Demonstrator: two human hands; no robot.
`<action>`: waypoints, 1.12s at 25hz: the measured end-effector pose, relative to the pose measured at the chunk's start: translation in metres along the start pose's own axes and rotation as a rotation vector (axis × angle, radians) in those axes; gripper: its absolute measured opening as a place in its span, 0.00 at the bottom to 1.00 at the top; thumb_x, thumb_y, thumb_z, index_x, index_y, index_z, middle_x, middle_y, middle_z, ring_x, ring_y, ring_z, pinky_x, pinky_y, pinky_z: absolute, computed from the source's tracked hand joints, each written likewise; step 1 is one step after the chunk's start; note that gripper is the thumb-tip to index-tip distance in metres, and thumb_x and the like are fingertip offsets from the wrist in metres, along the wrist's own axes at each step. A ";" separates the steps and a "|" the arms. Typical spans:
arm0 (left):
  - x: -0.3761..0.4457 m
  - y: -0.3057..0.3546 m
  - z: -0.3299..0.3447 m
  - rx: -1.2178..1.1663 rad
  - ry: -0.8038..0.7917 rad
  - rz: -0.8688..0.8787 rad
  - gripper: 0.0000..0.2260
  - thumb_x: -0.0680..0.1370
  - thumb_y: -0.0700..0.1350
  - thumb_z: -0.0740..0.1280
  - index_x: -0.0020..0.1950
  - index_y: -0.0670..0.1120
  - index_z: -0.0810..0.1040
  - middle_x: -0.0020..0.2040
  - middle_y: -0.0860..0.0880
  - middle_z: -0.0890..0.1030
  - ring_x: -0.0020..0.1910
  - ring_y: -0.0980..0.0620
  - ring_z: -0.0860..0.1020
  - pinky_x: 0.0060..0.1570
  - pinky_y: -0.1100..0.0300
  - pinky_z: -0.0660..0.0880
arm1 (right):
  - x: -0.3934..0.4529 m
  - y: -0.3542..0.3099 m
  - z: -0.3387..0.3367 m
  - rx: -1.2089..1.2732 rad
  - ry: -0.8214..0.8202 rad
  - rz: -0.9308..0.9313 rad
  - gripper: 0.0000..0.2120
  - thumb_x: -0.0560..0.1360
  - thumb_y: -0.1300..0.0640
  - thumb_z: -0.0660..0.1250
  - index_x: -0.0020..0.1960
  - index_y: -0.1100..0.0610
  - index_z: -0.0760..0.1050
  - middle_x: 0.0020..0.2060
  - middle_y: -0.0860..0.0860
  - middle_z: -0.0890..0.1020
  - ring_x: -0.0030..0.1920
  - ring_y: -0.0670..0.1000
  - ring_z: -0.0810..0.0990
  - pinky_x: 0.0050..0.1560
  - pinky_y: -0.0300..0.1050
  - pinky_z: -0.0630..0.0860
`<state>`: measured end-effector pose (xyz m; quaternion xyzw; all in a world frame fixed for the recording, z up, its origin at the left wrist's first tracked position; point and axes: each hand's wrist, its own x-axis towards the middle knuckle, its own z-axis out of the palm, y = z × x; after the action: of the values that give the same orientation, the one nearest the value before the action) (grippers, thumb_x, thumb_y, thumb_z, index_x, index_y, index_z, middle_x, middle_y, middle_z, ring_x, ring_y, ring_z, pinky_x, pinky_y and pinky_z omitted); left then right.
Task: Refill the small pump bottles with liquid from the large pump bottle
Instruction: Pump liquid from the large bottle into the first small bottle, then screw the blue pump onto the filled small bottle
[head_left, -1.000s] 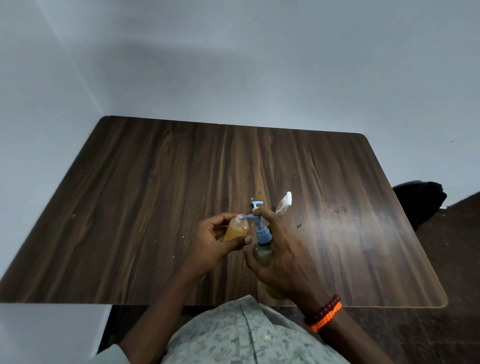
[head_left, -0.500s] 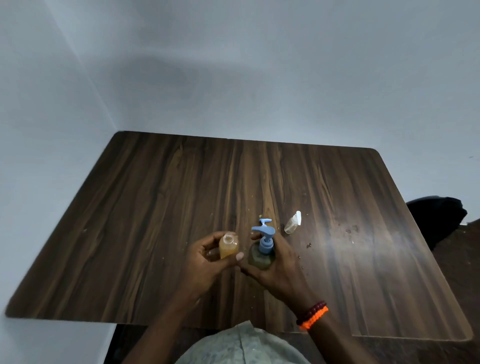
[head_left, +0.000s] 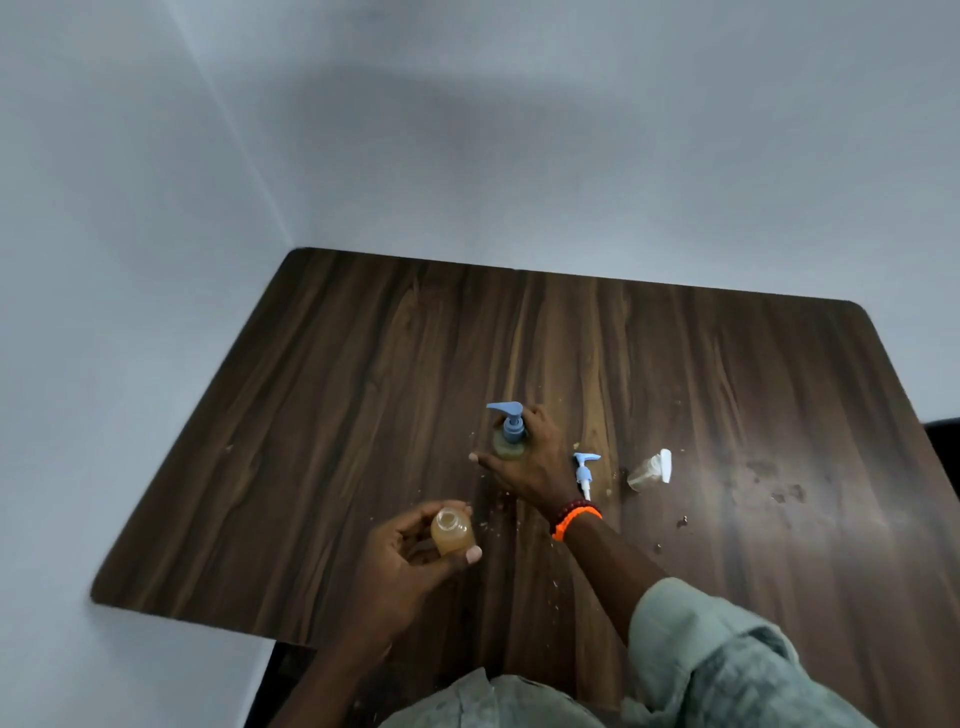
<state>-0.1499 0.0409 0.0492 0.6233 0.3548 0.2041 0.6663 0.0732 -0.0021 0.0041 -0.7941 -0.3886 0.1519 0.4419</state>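
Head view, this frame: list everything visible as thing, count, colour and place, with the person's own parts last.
large pump bottle: 1, blue pump, olive liquid, table centre, upright
small open bottle: 1, amber, no pump fitted, in left hand
loose pump: 1, blue and white, lying on the table right of the large bottle
clear small bottle: 1, white cap, lying on its side further right
table: 1, dark wood, crumbs and stains
bracelet: 1, orange and dark red, right wrist
left hand: holds the amber bottle
right hand: around the large bottle

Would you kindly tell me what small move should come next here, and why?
Probably the right hand should let go of the large pump bottle standing on the table and pick up the loose pump head, because the small bottle in the left hand looks filled and is uncapped.
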 end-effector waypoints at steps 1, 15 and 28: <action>0.002 0.000 -0.001 0.010 0.000 -0.006 0.20 0.63 0.43 0.83 0.55 0.49 0.88 0.54 0.48 0.90 0.55 0.48 0.88 0.57 0.54 0.84 | 0.006 0.003 0.006 -0.012 -0.011 0.006 0.24 0.63 0.45 0.84 0.54 0.51 0.80 0.49 0.51 0.79 0.48 0.49 0.78 0.50 0.43 0.76; 0.019 0.004 0.004 -0.026 -0.028 -0.057 0.21 0.66 0.36 0.81 0.58 0.40 0.85 0.57 0.45 0.89 0.58 0.46 0.87 0.61 0.54 0.83 | 0.008 0.030 0.042 0.052 -0.048 0.039 0.28 0.64 0.51 0.85 0.59 0.59 0.80 0.54 0.57 0.79 0.52 0.50 0.76 0.53 0.18 0.66; 0.016 -0.001 0.026 -0.067 -0.060 -0.015 0.21 0.67 0.37 0.83 0.58 0.48 0.86 0.58 0.46 0.89 0.60 0.48 0.87 0.58 0.60 0.83 | -0.048 0.064 -0.021 -0.339 -0.092 0.124 0.55 0.65 0.19 0.62 0.82 0.47 0.52 0.71 0.53 0.65 0.72 0.54 0.65 0.72 0.55 0.65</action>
<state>-0.1202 0.0341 0.0441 0.6039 0.3323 0.1919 0.6986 0.0850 -0.0706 -0.0413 -0.8719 -0.3786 0.1476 0.2733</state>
